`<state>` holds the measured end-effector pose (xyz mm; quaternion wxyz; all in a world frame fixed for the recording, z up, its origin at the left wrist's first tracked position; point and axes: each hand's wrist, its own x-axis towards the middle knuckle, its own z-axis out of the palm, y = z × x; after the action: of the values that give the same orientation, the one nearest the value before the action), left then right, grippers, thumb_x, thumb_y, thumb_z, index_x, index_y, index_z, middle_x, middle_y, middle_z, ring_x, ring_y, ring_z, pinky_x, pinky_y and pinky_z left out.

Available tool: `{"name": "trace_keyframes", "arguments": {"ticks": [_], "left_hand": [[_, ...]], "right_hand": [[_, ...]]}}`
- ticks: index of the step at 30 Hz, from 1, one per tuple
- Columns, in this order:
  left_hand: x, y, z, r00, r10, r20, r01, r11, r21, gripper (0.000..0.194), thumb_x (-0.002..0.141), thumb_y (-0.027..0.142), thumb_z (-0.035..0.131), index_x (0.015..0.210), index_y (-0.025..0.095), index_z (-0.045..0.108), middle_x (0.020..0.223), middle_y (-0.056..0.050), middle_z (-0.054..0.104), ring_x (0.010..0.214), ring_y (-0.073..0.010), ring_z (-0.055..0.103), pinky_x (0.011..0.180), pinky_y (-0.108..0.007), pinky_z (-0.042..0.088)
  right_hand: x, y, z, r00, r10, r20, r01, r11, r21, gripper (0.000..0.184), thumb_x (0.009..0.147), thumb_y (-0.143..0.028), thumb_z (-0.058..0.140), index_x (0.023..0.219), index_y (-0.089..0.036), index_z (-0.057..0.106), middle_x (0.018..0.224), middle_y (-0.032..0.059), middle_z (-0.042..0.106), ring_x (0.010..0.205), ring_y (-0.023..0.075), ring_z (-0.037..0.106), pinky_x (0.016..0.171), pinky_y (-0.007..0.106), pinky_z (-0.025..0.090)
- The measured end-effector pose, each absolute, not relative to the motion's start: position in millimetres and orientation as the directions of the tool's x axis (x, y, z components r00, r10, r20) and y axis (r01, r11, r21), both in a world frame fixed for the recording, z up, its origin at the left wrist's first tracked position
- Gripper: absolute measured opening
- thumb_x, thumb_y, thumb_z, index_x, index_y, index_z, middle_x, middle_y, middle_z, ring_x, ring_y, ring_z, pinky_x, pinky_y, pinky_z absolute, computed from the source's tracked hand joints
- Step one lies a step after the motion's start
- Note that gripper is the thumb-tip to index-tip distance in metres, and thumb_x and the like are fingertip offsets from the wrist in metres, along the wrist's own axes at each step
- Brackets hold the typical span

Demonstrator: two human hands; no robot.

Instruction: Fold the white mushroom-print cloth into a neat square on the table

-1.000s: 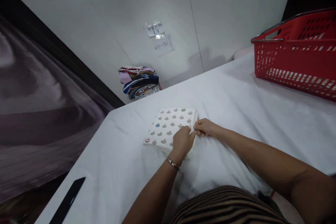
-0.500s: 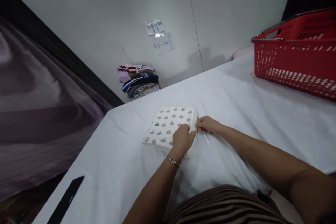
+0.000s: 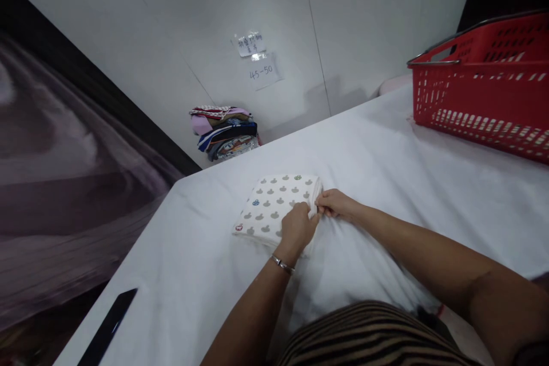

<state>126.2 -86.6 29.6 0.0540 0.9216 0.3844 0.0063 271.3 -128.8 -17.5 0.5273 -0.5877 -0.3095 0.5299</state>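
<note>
Folded cloth (image 3: 272,203), white with gray and a few colored motifs: lies flat on the white cover (image 3: 364,148), a little left of the view's middle. Compared with the earlier frames, its position and folded form are nearly the same; the whole view has drifted slightly, and both hands remain at the cloth's right side.

Left hand (image 3: 298,226): on top of the cloth near its right edge, fingers curled, thumb toward the edge; posture narrow. Whether it pinches a layer, cannot tell. Bracelet (image 3: 282,264) on this wrist. Right hand (image 3: 337,204): fingertips closed together on the layered right edge.

Surface: cover smooth toward the far side, creased by the right forearm. Black flat object (image 3: 107,329) at the near left, along the left edge. Red basket (image 3: 480,94), perforated, with metal handle, at the far right, well apart from the cloth.

Room: pale wall (image 3: 171,23) beyond, bearing two paper labels (image 3: 259,63), the lower reading "45-50". Stack of clothes (image 3: 225,131) past the far edge, near the wall. Purplish drape (image 3: 55,183) left of the surface.

Edges: far edge slants up toward the basket; left edge slants down past the black object. Stretches of cover lie between cloth and left edge, and between cloth and basket. Striped garment (image 3: 369,334) at the near side.
</note>
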Motion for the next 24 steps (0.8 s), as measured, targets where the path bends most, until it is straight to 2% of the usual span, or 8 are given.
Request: {"name": "trace_keyframes", "arguments": {"ticks": [7, 13, 17, 24], "left_hand": [[131.8, -83.0, 27.9, 0.675, 0.737, -0.015, 0.737, -0.673, 0.063, 0.014, 0.086, 0.029, 0.047, 0.091, 0.018, 0.055, 0.092, -0.006, 0.064, 0.085, -0.0201, 0.06, 0.07, -0.029, 0.04], [129.4, -88.2, 31.0, 0.687, 0.726, 0.011, 0.726, -0.687, 0.028, 0.015, 0.088, 0.03, 0.045, 0.093, 0.019, 0.054, 0.092, -0.006, 0.062, 0.084, -0.0195, 0.06, 0.069, -0.029, 0.041], [130.3, -91.3, 27.0, 0.722, 0.692, -0.001, 0.692, -0.722, -0.015, 0.015, 0.089, 0.028, 0.044, 0.097, 0.018, 0.053, 0.094, -0.007, 0.06, 0.085, -0.0197, 0.06, 0.069, -0.029, 0.042], [131.1, -89.9, 21.5, 0.733, 0.681, -0.009, 0.68, -0.732, -0.032, 0.014, 0.089, 0.026, 0.043, 0.097, 0.018, 0.052, 0.094, -0.007, 0.059, 0.084, -0.0198, 0.059, 0.068, -0.029, 0.042]], "right_hand": [[286.2, -128.7, -18.9, 0.264, 0.899, -0.349, -0.111, -0.331, -0.937, 0.018, 0.076, -0.02, 0.058, 0.059, -0.016, 0.053, 0.046, -0.0043, 0.056, 0.032, 0.0043, 0.043, 0.03, 0.017, 0.02], [293.3, -129.0, -20.7, 0.226, 0.886, -0.404, -0.062, -0.401, -0.914, 0.028, 0.076, -0.024, 0.062, 0.053, -0.017, 0.05, 0.045, -0.0022, 0.058, 0.031, 0.0044, 0.042, 0.028, 0.018, 0.019], [289.3, -127.7, -24.1, 0.223, 0.893, -0.39, -0.025, -0.394, -0.919, 0.027, 0.076, -0.025, 0.062, 0.052, -0.017, 0.052, 0.045, -0.0013, 0.059, 0.031, 0.0046, 0.042, 0.028, 0.018, 0.02], [281.8, -127.2, -22.0, 0.284, 0.898, -0.336, -0.055, -0.334, -0.941, 0.017, 0.07, -0.015, 0.057, 0.053, -0.017, 0.051, 0.043, -0.0036, 0.056, 0.031, 0.0045, 0.042, 0.03, 0.018, 0.021]]}}
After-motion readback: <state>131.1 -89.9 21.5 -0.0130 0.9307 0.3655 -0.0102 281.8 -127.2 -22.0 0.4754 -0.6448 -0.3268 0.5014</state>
